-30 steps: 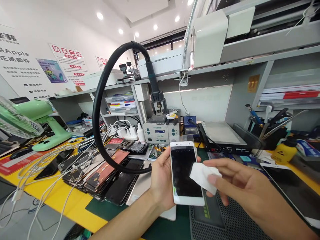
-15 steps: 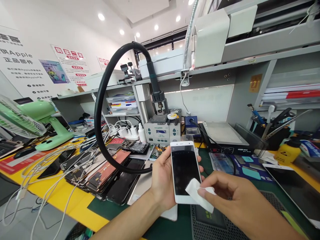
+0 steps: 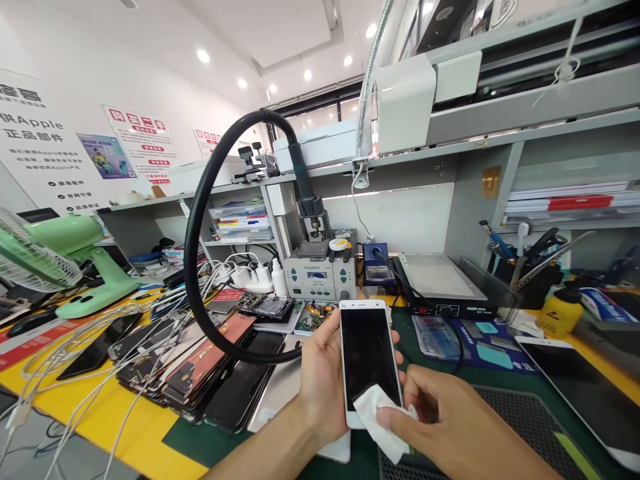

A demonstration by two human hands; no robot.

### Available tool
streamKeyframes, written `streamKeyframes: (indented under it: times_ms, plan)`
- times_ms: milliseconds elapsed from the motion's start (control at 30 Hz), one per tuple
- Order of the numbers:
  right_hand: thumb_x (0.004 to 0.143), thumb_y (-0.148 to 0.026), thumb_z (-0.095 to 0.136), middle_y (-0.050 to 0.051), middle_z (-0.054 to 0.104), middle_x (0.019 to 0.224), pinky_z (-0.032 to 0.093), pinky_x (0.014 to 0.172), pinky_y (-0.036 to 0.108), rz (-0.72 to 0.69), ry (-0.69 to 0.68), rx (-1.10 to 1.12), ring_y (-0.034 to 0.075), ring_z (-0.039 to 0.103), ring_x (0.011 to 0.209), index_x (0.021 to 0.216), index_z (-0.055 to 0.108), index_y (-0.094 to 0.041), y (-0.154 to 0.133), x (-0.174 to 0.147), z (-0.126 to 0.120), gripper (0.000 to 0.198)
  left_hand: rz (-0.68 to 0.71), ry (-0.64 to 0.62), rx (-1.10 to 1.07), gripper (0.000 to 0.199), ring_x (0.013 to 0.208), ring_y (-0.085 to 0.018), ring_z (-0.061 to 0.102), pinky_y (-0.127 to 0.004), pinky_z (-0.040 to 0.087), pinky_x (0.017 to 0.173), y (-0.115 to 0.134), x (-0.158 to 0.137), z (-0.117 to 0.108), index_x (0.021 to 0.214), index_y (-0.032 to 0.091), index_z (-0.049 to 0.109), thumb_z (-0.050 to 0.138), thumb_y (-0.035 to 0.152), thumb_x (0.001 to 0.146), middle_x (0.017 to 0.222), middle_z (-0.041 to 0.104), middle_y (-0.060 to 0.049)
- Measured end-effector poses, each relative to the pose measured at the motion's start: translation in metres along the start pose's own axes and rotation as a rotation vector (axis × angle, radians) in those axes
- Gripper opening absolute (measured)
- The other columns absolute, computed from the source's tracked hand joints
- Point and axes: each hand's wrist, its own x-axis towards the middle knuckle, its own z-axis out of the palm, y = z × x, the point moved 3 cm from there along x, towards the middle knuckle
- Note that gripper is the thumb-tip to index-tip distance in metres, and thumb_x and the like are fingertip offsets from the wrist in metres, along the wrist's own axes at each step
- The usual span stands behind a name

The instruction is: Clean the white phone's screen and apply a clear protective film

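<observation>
The phone (image 3: 367, 353) has a white front, a dark glossy screen and a small mark at its top left corner. It is held up in front of the body, above the bench, its top end pointing away from the person. The left hand (image 3: 323, 383) cradles it, thumb along the left edge and fingertips curled round the right edge. The right hand (image 3: 425, 420) pinches a crumpled white tissue (image 3: 380, 423) between thumb and bent fingers; the tissue covers the lower right part of the screen.

The phone's top edge is clear of the hands. A bare stretch of green mat (image 3: 195, 440) shows at lower left, and more lies to the right of the phone, short of a blue sheet (image 3: 500, 347). On the left, a black hose (image 3: 190, 253) loops over stacked phones (image 3: 215, 373), its lower end near the left hand. A silver slab (image 3: 280, 383) lies below the left forearm.

Around the mat the bench is yellow (image 3: 100, 407), with white cables (image 3: 50, 353) trailing over its left side. A green fan (image 3: 70, 233) stands there, and grey shelves run behind, under white walls with posters (image 3: 135, 137).
</observation>
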Motion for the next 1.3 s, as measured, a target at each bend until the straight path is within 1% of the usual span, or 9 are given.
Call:
streamKeyframes:
  times_ms: [133,267,433,600,733,867,1033,1200,1300]
  plan:
    - [0.084,-0.043,0.064,-0.003,0.052,0.065,0.029,0.054,0.025,-0.026,-0.022,0.037,0.014,0.044,0.061,0.066,0.044,-0.022,0.002,-0.001,-0.001,0.034,0.008,0.005,0.0,0.068,0.073,-0.025,0.068,-0.037,0.048,0.075,-0.001,0.0,0.0,0.103,0.005,0.071,0.038,0.063,0.095,0.096,0.071,-0.016]
    - [0.082,-0.042,0.066,-0.004,0.054,0.066,0.03,0.055,0.025,-0.025,-0.018,0.048,0.014,0.045,0.062,0.066,0.045,-0.022,0.003,0.0,-0.001,0.033,-0.008,0.045,0.053,0.07,0.074,-0.027,0.069,-0.037,0.048,0.076,-0.002,-0.001,-0.001,0.104,0.003,0.071,0.037,0.064,0.094,0.092,0.073,-0.019]
    - [0.081,-0.039,0.067,-0.004,0.055,0.065,0.031,0.054,0.024,-0.025,-0.014,0.047,0.013,0.046,0.06,0.065,0.047,-0.021,-0.001,0.0,-0.002,0.031,-0.024,0.035,0.084,0.074,0.077,-0.03,0.07,-0.039,0.048,0.077,-0.002,-0.002,0.001,0.105,0.002,0.071,0.035,0.065,0.094,0.091,0.073,-0.019]
    - [0.081,-0.036,0.067,-0.004,0.056,0.065,0.031,0.054,0.024,-0.033,-0.019,0.064,0.013,0.048,0.06,0.065,0.048,-0.021,0.001,0.0,-0.002,0.029,-0.013,0.033,0.081,0.071,0.078,-0.03,0.07,-0.041,0.049,0.079,-0.002,-0.001,0.001,0.106,0.003,0.071,0.036,0.064,0.095,0.094,0.073,-0.019]
    - [0.081,-0.036,0.067,-0.003,0.059,0.067,0.029,0.053,0.024,-0.009,-0.03,0.074,0.013,0.048,0.061,0.066,0.049,-0.021,0.004,-0.001,-0.003,0.027,0.018,0.049,0.079,0.068,0.078,-0.029,0.07,-0.04,0.05,0.079,-0.001,0.0,-0.001,0.107,0.003,0.071,0.038,0.061,0.095,0.097,0.073,-0.018]
    - [0.082,-0.034,0.065,-0.004,0.058,0.068,0.029,0.053,0.024,0.0,-0.056,0.081,0.013,0.048,0.061,0.07,0.053,-0.021,0.005,-0.002,-0.006,0.021,0.031,0.082,0.077,0.068,0.073,-0.027,0.068,-0.039,0.05,0.075,0.001,0.0,0.0,0.107,0.002,0.071,0.038,0.061,0.095,0.094,0.072,-0.017]
    - [0.086,-0.035,0.061,-0.002,0.063,0.068,0.032,0.05,0.021,0.035,-0.135,0.128,0.013,0.055,0.06,0.078,0.058,-0.021,0.006,-0.003,-0.009,0.016,0.038,0.115,0.095,0.068,0.07,-0.028,0.069,-0.039,0.051,0.072,0.003,0.0,0.0,0.105,0.004,0.071,0.036,0.061,0.095,0.092,0.073,-0.017]
    - [0.092,-0.038,0.055,0.001,0.068,0.073,0.04,0.05,0.019,0.046,-0.208,0.188,0.015,0.064,0.065,0.086,0.064,-0.021,0.001,-0.007,-0.007,0.02,0.044,0.054,0.06,0.068,0.077,-0.028,0.071,-0.04,0.051,0.077,0.003,0.001,-0.003,0.108,0.005,0.071,0.037,0.062,0.095,0.098,0.074,-0.016]
    - [0.095,-0.041,0.052,0.003,0.068,0.075,0.044,0.05,0.02,0.012,-0.242,0.291,0.017,0.066,0.067,0.087,0.064,-0.019,-0.005,-0.007,0.002,0.026,0.041,0.04,0.067,0.073,0.076,-0.028,0.07,-0.04,0.05,0.079,0.002,0.001,-0.003,0.106,0.003,0.071,0.034,0.065,0.094,0.091,0.074,-0.018]
